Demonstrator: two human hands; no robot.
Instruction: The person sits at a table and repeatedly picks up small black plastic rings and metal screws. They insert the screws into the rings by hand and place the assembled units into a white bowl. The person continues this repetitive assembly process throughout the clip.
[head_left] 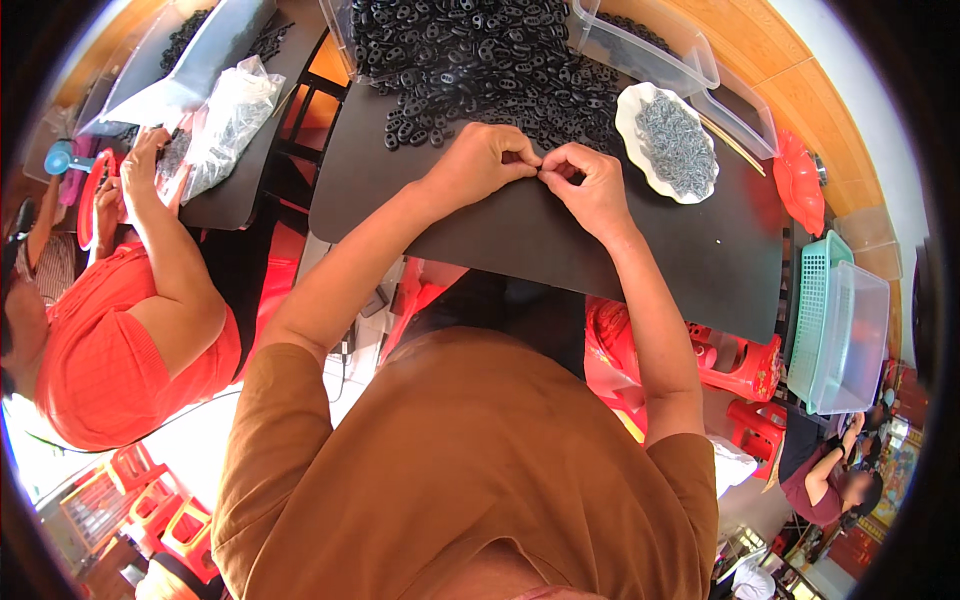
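Note:
Over the near part of the dark table (480, 235), my left hand (485, 163) and my right hand (588, 188) meet fingertip to fingertip. Both are closed in a pinch, thumb against forefinger. Whatever sits between the fingertips is too small and too covered to make out. Just beyond my hands spreads a large heap of small black oval pieces with two holes (480, 70). To the right of my right hand, a white scalloped dish (634, 108) holds many small grey metal pieces (678, 145).
Clear plastic bins (655, 60) and thin sticks (735, 145) lie beyond the dish. A red dish (800, 185) and a green basket (808, 310) are at the right. On the left, a person in red (130, 340) works beside a plastic bag (235, 125). Red stools (745, 370) stand below the table.

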